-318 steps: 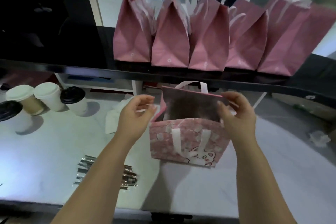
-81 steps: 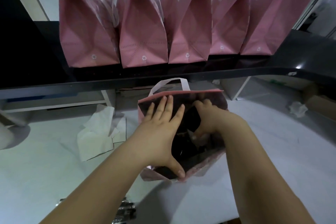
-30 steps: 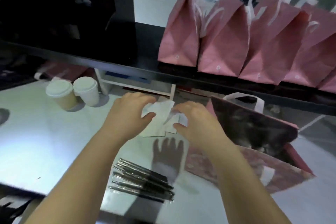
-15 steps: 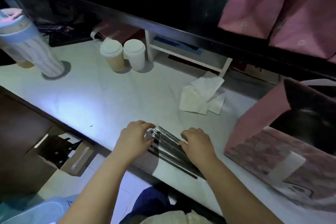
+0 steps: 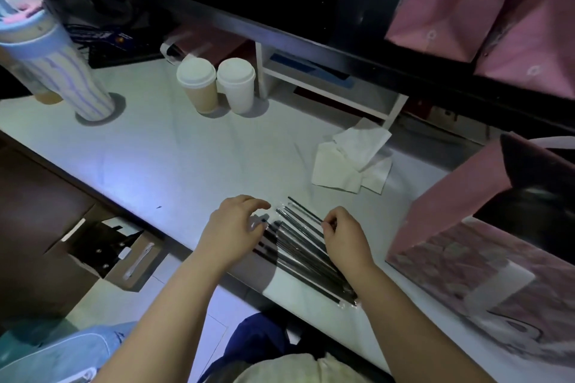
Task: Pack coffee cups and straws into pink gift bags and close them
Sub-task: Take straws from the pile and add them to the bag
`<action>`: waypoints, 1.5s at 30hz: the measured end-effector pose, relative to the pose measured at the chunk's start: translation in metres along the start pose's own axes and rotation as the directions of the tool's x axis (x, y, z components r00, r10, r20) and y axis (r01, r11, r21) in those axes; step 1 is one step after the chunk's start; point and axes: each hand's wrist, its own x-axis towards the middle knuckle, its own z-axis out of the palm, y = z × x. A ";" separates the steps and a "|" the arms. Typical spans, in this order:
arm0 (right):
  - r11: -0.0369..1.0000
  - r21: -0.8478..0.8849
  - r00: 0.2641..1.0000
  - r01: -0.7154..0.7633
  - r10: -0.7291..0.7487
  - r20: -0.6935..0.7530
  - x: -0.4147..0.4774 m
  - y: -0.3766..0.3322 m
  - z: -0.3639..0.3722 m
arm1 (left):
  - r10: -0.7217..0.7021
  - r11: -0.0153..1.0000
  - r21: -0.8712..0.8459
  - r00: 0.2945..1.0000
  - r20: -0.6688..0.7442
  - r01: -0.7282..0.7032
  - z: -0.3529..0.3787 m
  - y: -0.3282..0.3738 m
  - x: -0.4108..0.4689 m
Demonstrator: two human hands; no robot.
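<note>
W/ left hand (image 5: 233,227) loose-fingered on the straws (image 5: 298,242), right hand (image 5: 343,238) grip pinching one should lift it singly off tabletop (image 5: 186,158) twd pink gift bag (image 5: 451,205).

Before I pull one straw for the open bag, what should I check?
1. Straws on the table, under both hands: ok.
2. Right hand pinching a single straw: cannot tell.
3. Left hand at the straw ends, fingers loose: ok.
4. Pink bag standing open at right: ok.
5. Bag's contents: cannot tell, interior dark.
6. Two lidded cups upright on the table: ok.
</note>
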 end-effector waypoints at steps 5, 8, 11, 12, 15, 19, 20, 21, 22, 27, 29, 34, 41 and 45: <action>0.995 0.087 0.997 -0.040 0.034 0.069 0.007 0.001 -0.009 | 0.022 1.000 -0.009 1.000 -0.018 -0.022 -0.004 0.003 0.006; 0.999 0.029 0.992 -0.013 0.009 0.129 0.005 0.003 -0.002 | 0.031 0.999 -0.015 1.000 -0.004 -0.031 -0.005 0.005 0.008; 0.995 -0.096 1.000 0.009 -0.008 0.014 -0.004 0.006 0.008 | 0.037 0.999 -0.013 0.999 0.020 -0.037 -0.005 0.007 0.009; 0.994 -0.106 1.000 0.012 -0.014 -0.026 -0.006 0.006 0.010 | 0.038 0.999 -0.014 0.999 0.026 -0.038 -0.005 0.007 0.009; 0.997 -0.078 0.998 -0.026 0.021 -0.064 -0.003 0.004 0.009 | 0.043 0.999 0.005 0.999 0.027 -0.043 -0.006 0.007 0.009; 0.995 0.000 0.995 -0.104 0.104 0.005 0.006 -0.007 -0.005 | 0.063 0.998 0.010 0.998 0.012 -0.063 -0.015 0.008 0.012; 0.994 0.025 0.994 -0.110 0.110 0.009 0.008 -0.012 -0.012 | 0.074 0.997 0.008 0.997 0.008 -0.074 -0.020 0.009 0.014; 0.992 0.056 0.994 -0.111 0.111 0.009 0.008 -0.019 -0.021 | 0.083 0.997 0.005 0.997 0.002 -0.083 -0.026 0.011 0.017; 0.989 0.096 0.994 -0.109 0.108 0.015 0.008 -0.029 -0.031 | 0.091 0.996 0.001 0.996 -0.009 -0.091 -0.034 0.014 0.022; 0.901 0.434 1.000 -0.016 0.006 0.025 0.003 -0.100 -0.107 | 0.213 0.977 0.033 0.971 -0.111 -0.211 -0.084 0.056 0.056; 0.892 0.451 0.999 0.041 -0.026 -0.039 -0.002 -0.118 -0.146 | 0.304 0.952 0.076 0.941 -0.148 -0.295 -0.096 0.086 0.068; 0.869 0.465 0.969 0.169 -0.061 -0.238 -0.027 -0.115 -0.239 | 0.537 0.840 0.147 0.838 -0.097 -0.522 -0.098 0.183 0.088; 0.828 0.495 0.870 0.264 0.016 -0.492 -0.079 -0.050 -0.308 | 0.781 0.624 -0.033 0.620 0.082 -0.781 -0.044 0.287 0.075; 0.949 0.294 0.939 0.114 -0.006 -0.344 -0.098 -0.004 -0.308 | 0.862 0.487 -0.015 0.478 0.166 -0.873 -0.002 0.302 0.061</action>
